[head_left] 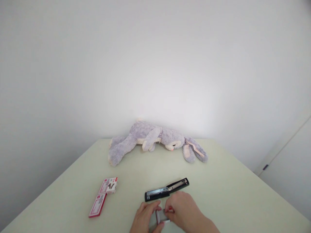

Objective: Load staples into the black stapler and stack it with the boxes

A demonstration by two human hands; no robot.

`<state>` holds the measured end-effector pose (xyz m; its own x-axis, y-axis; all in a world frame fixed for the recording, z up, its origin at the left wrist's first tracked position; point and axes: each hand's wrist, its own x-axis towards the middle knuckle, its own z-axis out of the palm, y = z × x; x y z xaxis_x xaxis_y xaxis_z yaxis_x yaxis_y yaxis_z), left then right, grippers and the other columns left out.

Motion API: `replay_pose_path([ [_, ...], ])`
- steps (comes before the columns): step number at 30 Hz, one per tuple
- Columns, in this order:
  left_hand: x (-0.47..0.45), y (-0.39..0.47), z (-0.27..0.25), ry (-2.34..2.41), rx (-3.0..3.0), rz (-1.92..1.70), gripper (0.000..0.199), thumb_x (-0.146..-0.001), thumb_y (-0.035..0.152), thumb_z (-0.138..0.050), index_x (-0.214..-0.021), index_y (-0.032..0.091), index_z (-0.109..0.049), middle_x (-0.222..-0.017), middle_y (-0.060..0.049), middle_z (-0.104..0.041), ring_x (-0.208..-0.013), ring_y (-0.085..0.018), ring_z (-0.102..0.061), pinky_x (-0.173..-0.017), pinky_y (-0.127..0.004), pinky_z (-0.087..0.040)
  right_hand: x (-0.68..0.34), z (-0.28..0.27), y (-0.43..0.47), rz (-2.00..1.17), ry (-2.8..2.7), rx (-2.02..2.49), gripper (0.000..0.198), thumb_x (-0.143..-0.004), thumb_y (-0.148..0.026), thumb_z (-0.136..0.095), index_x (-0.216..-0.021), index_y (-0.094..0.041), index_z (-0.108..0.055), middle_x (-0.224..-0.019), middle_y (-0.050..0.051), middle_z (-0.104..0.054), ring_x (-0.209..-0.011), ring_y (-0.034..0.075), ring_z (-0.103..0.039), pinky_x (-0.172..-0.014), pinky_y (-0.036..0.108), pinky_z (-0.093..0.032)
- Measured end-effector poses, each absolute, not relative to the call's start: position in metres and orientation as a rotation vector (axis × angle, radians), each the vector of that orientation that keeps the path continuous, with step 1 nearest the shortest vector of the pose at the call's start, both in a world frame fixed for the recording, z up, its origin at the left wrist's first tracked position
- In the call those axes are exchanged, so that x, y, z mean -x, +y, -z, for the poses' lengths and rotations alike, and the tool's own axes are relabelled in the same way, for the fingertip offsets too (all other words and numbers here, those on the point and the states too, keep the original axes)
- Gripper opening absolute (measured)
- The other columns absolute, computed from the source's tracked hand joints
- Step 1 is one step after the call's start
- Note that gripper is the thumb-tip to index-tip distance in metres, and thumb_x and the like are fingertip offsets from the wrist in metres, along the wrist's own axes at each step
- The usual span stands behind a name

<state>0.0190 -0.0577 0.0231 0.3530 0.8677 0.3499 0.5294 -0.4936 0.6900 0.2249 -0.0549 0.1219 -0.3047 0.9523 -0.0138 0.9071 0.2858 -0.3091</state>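
Your left hand (145,216) pinches a small box (161,215). Your right hand (182,207) partly hides it; I cannot tell its grip.

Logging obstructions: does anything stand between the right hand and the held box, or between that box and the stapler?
Nothing visible: the right hand touches the held box. Toward the stapler, only that hand and the left hand partly intervene; no other object shows there.

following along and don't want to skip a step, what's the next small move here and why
I'd probably ease some of what look like grey contents from the small box with the right grip: its fingertips are at the box, the left grip holds the other side, and the stapler lies opened just beyond.
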Motion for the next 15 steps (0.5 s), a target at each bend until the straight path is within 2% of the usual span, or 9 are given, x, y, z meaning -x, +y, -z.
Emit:
replay_pose_path([
  [6,-0.019,-0.056,-0.022,1.2,-2.121,-0.937,0.07,-0.065,0.009,-0.073,-0.132,0.026,-0.065,-0.112,-0.005,-0.078,-0.107,-0.024,-0.071,-0.099,-0.036,-0.057,-0.201,-0.125,-0.046,-0.301,-2.518,1.679,0.019,-0.067,-0.006,-0.068,-0.067,-0.022,-0.078,-0.076,0.011,-0.078,-0.076,0.028,-0.071,-0.07,0.032,-0.046],
  [11,-0.018,-0.052,-0.011,1.205,-2.062,-0.928,0.067,-0.065,0.013,-0.077,-0.13,0.026,-0.067,-0.112,-0.006,-0.078,-0.107,-0.026,-0.07,-0.098,-0.038,-0.057,-0.221,-0.122,-0.048,-0.349,-2.5,1.601,0.019,-0.071,-0.011,-0.065,-0.075,-0.026,-0.077,-0.073,0.002,-0.076,-0.07,0.02,-0.068,-0.065,0.026,-0.041],
  [15,-0.018,-0.052,-0.009,1.206,-2.047,-0.96,0.064,-0.066,0.015,-0.077,-0.128,0.027,-0.068,-0.115,-0.005,-0.077,-0.107,-0.024,-0.069,-0.099,-0.037,-0.056,-0.259,-0.113,-0.054,-0.636,-2.263,1.543,0.018,-0.081,-0.019,-0.06,-0.085,-0.027,-0.076,-0.067,-0.004,-0.069,-0.061,0.014,-0.06,-0.06,0.022,-0.037],
])
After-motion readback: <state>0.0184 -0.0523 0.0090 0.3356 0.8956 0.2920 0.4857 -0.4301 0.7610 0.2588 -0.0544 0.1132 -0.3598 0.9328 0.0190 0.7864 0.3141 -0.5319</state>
